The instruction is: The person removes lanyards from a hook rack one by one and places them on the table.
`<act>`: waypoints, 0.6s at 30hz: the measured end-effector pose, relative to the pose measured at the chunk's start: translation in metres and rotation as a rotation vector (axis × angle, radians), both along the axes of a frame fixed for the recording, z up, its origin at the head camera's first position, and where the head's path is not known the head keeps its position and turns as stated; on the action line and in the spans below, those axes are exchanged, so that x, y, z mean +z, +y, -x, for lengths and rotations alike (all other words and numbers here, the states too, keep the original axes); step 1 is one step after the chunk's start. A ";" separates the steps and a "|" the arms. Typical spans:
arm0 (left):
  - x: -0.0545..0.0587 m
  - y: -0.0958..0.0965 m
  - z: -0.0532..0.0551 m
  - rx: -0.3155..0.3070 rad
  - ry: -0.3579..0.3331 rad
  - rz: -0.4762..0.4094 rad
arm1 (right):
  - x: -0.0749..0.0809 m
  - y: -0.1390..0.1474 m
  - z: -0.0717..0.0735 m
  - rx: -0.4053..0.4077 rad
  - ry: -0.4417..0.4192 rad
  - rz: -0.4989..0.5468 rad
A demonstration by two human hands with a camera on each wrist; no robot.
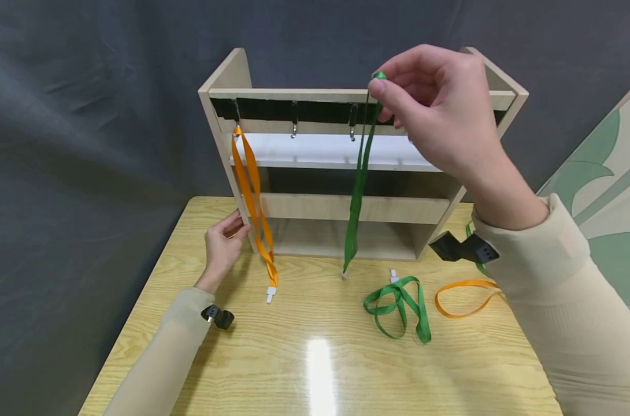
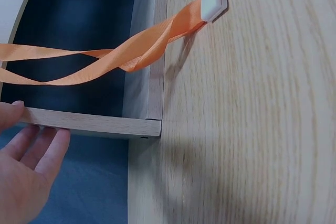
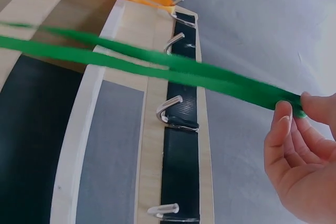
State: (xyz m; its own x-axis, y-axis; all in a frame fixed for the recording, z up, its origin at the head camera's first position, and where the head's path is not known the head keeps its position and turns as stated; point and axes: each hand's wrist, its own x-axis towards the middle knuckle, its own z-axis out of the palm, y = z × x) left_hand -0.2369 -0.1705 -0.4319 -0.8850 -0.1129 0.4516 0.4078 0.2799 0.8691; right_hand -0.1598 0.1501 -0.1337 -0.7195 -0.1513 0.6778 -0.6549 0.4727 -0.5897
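My right hand (image 1: 445, 104) pinches the top loop of a green lanyard (image 1: 354, 225) between thumb and fingertips. Its two straps hang down in front of the wooden hook shelf (image 1: 315, 207), ending in a small clip just over the table. In the right wrist view the green straps cross the black strip (image 3: 181, 166), which carries metal hooks (image 3: 170, 106). An orange lanyard (image 2: 142, 51) hangs from the leftmost hook, its white clip (image 1: 271, 293) at the bottom. Low on the shelf's left side, my left hand (image 1: 225, 245) grips the edge of the side panel (image 2: 89, 121).
On the table (image 1: 273, 358) lies a loosely coiled second green lanyard (image 1: 421, 323) with a white clip. Right of it an orange lanyard loop (image 1: 452, 316) runs under my right forearm, near another bit of green strap (image 1: 469, 229). A dark cloth (image 1: 112, 115) hangs behind.
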 end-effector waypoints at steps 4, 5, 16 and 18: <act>0.000 0.000 0.000 0.005 -0.003 0.009 | -0.005 0.005 -0.006 0.027 -0.003 -0.022; 0.001 0.000 0.000 0.005 -0.003 0.009 | -0.006 0.006 -0.008 0.031 0.004 -0.034; 0.001 -0.002 0.000 0.002 0.003 -0.009 | -0.017 0.010 -0.029 0.104 0.020 -0.098; 0.001 -0.002 0.000 0.001 0.004 -0.016 | -0.022 0.011 -0.031 0.114 0.005 -0.103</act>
